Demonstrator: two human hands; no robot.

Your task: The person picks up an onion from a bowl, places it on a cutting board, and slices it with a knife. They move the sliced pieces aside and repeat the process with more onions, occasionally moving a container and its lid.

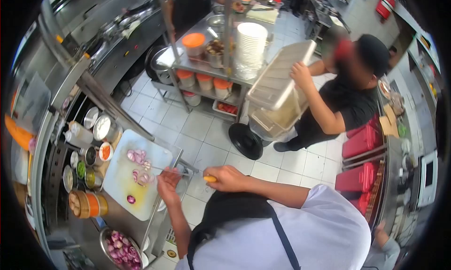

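My right hand (229,178) is closed around the yellow handle of a knife (210,179). Its thin blade points left toward my left hand (169,183) and is hard to make out. That left hand is palm up with fingers loosely apart, beside the right edge of a white cutting board (152,152). On the board lie cut red onion pieces (136,156), more onion slices (142,177) and a small purple onion piece (131,199), with yellowish wet stains around them. A metal bowl of peeled red onions (123,249) stands below the board.
Left of the board are several small containers (89,155) and a squeeze bottle (77,134). A co-worker in black (357,82) tilts a large pale bin (282,77) ahead right. A black lid (245,141) is near the floor. A steel shelf holds stacked white bowls (251,44).
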